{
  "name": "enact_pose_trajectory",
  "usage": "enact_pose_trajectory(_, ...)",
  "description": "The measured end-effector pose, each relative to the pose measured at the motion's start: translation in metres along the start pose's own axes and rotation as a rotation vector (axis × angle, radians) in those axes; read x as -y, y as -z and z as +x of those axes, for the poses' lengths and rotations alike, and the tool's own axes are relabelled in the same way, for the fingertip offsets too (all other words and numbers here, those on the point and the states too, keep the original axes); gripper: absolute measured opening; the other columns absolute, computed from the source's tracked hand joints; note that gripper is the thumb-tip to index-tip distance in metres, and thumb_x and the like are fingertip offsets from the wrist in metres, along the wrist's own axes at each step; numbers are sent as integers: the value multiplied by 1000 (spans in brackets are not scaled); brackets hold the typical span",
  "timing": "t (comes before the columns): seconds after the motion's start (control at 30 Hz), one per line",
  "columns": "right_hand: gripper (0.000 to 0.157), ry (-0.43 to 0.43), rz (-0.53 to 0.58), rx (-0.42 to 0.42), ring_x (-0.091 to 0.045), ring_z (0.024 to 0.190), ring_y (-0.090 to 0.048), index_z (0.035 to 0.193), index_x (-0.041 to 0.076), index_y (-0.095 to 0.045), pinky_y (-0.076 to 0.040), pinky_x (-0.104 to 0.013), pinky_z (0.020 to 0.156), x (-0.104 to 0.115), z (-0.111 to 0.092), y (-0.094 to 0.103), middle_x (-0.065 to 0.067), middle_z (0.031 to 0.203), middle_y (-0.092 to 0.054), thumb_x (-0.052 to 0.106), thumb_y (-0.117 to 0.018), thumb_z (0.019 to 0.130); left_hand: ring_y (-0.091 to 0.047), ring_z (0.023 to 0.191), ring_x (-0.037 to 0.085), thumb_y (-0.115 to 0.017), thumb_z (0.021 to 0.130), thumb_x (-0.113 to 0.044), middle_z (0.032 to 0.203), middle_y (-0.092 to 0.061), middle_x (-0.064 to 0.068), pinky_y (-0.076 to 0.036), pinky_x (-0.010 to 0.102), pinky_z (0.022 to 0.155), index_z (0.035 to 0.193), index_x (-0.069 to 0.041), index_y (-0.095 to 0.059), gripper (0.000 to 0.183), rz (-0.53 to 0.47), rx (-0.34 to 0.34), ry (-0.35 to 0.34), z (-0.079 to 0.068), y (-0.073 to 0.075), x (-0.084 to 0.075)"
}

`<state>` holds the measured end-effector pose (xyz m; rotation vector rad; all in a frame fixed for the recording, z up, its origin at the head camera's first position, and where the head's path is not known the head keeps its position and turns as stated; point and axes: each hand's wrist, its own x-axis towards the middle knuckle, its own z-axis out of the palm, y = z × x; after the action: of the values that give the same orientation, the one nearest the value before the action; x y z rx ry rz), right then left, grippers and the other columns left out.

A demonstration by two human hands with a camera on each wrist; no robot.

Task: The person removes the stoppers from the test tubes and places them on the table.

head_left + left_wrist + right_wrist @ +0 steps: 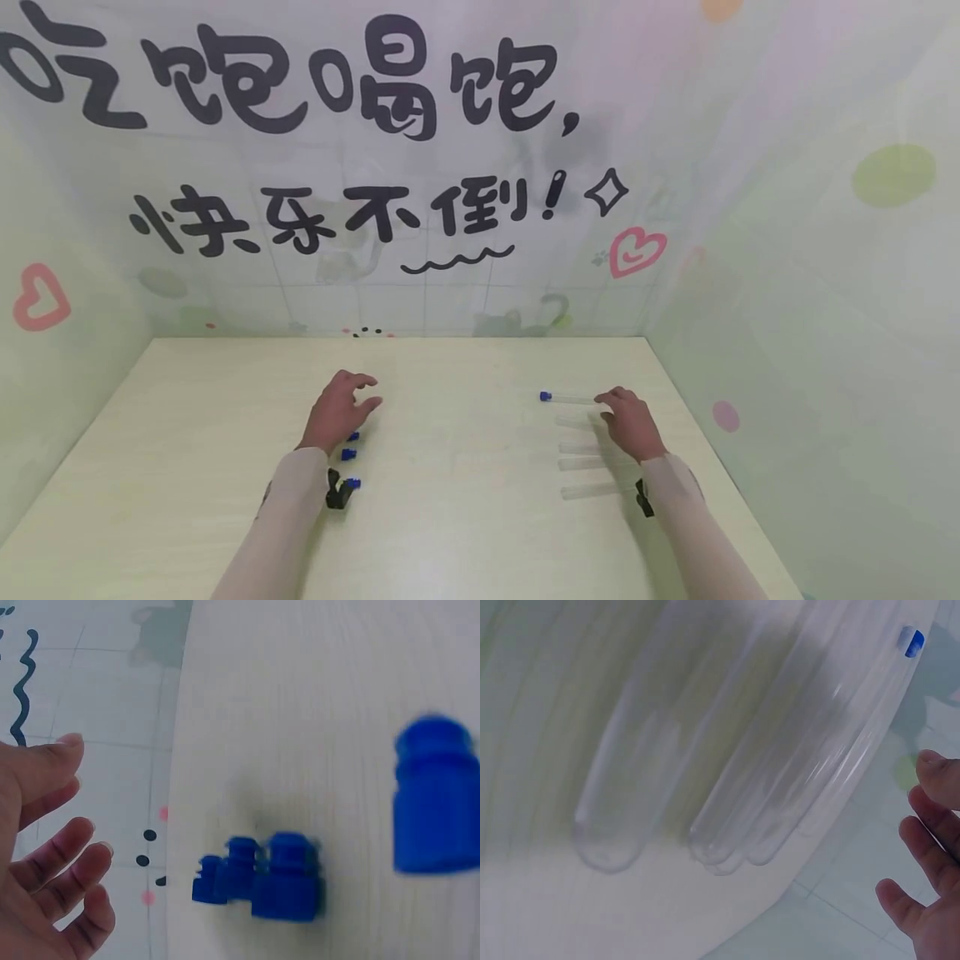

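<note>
My left hand (pixel 341 412) hovers over the left half of the table, thumb and fingers apart in a loose curve, nothing between them. Below it, partly hidden by the wrist, lie several blue caps (pixel 287 881). On the right, a clear test tube (pixel 573 399) wears a blue cap (pixel 545 397) on its left end. The fingertips of my right hand (pixel 628 421) are right at this tube's other end in the head view; the right wrist view shows the fingers spread and relaxed. Several uncapped test tubes (pixel 637 787), round-bottomed, lie in a row nearer me.
The pale wooden table (pixel 450 500) meets a back wall (pixel 420 300) printed with large dark lettering. Another wall (pixel 825 333) rises along the right side. Small black devices sit at the left wrist (pixel 339 493) and the right wrist (pixel 644 499).
</note>
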<state>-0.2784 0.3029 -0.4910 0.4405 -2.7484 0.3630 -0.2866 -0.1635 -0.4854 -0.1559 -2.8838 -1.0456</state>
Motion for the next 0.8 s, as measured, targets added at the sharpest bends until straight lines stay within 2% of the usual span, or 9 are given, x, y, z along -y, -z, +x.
enact_pose_trajectory(0.27, 28, 19, -57, -105, -33, 84, -63, 100, 0, -68, -51, -45, 67, -3, 5, -5, -15, 94, -66, -8, -72, 74, -55, 94, 27, -64, 91, -22, 117, -56, 16, -47, 41, 75, 126, -5, -54, 40, -80, -13, -14, 9, -24, -31)
enact_pose_trajectory(0.5, 33, 26, -80, -183, -33, 83, -63, 105, -2, -65, -52, -44, 65, -7, 8, -13, -17, 98, -64, -9, -72, 73, -56, 97, 30, -64, 91, -17, 115, -56, 19, -48, 42, 80, 122, -3, -56, 35, -214, -87, -39, 15, -45, -62)
enact_pose_trajectory(0.6, 33, 23, -77, -188, -34, 85, -62, 106, -3, -64, -52, -44, 67, -6, 11, -14, -18, 101, -63, -10, -71, 75, -56, 101, 31, -63, 91, -16, 117, -55, 20, -47, 44, 85, 122, -2, -56, 34, -277, -87, -31, 18, -50, -74)
enact_pose_trajectory(0.8, 33, -11, -76, -151, -34, 93, -62, 111, -3, -62, -52, -43, 73, -5, 16, -15, -18, 107, -61, -9, -68, 79, -56, 104, 29, -63, 92, -18, 118, -55, 16, -47, 43, 88, 122, -5, -57, 33, -312, -72, -45, 25, -65, -93)
